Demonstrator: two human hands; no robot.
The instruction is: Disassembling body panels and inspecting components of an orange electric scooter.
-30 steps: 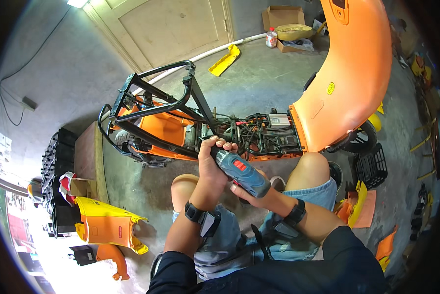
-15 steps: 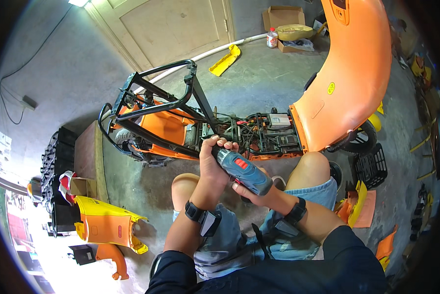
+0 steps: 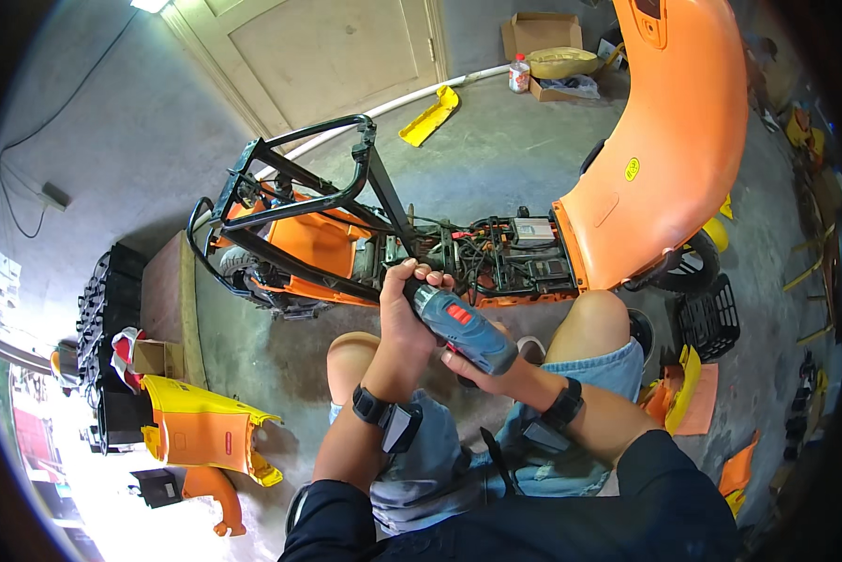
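A blue-grey cordless drill (image 3: 472, 332) with a red switch on top is in both of my hands, tilted so that its nose points up and left at the scooter. My left hand (image 3: 407, 309) is closed around the drill's front end, fingers curled over the chuck area. Lower down, my right hand (image 3: 496, 370) grips the drill's handle, mostly hidden under the body. Beyond the nose lies the stripped orange scooter (image 3: 524, 248), its wiring and battery bay exposed. My left fingers hide the drill's tip, so I cannot tell what it touches.
The scooter's black tube frame (image 3: 318, 206) rises at the left, its orange front body panel (image 3: 664, 159) at the right. A black crate (image 3: 709, 320) stands by the wheel. Yellow-and-orange panels (image 3: 215, 426) lie left on the floor, a yellow strip (image 3: 430, 117) near the door.
Both hands keep their hold on the drill and barely move. The whole view has shifted very slightly.
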